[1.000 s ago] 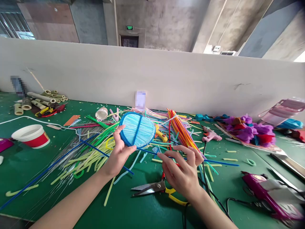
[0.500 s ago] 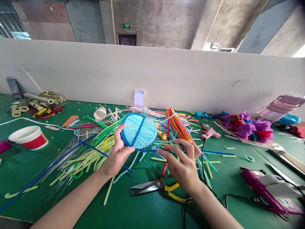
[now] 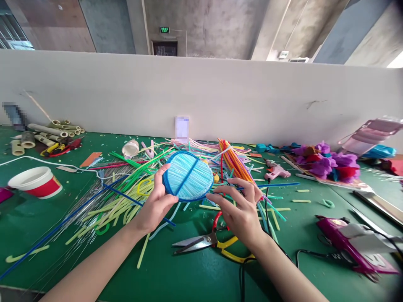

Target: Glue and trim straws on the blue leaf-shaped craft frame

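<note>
My left hand (image 3: 156, 204) grips the left rim of a round light-blue woven disc (image 3: 189, 176) edged and crossed by dark blue pipe cleaner, held tilted above the green table (image 3: 176, 277). My right hand (image 3: 239, 209) sits just right of the disc, fingers pinched on the long blue pipe cleaner tail (image 3: 277, 185) that runs out from the disc's lower edge to the right. Under my right hand lie open scissors (image 3: 201, 242) with red and yellow handles.
Heaps of coloured pipe cleaners (image 3: 126, 188) cover the middle of the table. A red-and-white tub (image 3: 34, 182) stands left, bamboo tubes (image 3: 47, 134) far left. A pink glue gun (image 3: 277, 170), purple felt flowers (image 3: 327, 163) and a magenta glue gun (image 3: 355, 247) with cord are right.
My right hand has moved up and left toward the disc, lifting the blue pipe cleaner tail. The disc has shifted slightly right and down in my left hand.
</note>
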The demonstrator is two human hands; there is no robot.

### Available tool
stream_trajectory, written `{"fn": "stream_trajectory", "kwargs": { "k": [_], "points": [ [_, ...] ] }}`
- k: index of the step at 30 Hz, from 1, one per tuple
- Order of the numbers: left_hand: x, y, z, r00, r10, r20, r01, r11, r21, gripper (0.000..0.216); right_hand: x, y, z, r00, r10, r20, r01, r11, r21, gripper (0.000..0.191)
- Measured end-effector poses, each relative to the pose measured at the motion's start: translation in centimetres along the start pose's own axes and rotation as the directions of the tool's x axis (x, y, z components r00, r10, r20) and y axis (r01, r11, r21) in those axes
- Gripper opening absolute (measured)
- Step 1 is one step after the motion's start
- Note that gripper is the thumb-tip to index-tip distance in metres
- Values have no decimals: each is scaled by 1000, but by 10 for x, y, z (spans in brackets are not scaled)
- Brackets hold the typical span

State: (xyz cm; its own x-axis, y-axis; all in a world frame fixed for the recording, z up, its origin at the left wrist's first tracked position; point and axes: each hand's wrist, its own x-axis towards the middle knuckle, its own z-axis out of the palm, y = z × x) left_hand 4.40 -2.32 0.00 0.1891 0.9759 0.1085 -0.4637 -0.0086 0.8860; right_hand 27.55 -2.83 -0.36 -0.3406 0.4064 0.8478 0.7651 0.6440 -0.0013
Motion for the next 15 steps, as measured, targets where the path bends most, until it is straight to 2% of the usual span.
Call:
{"fn": "stream_trajectory", "kwargs": {
  "k": [15],
  "points": [
    [-1, -1, 2, 1000, -14, 27, 14, 1000, 0, 84, 1, -1, 0, 1000, -12, -11, 12, 1000, -10, 33]
  ]
}}
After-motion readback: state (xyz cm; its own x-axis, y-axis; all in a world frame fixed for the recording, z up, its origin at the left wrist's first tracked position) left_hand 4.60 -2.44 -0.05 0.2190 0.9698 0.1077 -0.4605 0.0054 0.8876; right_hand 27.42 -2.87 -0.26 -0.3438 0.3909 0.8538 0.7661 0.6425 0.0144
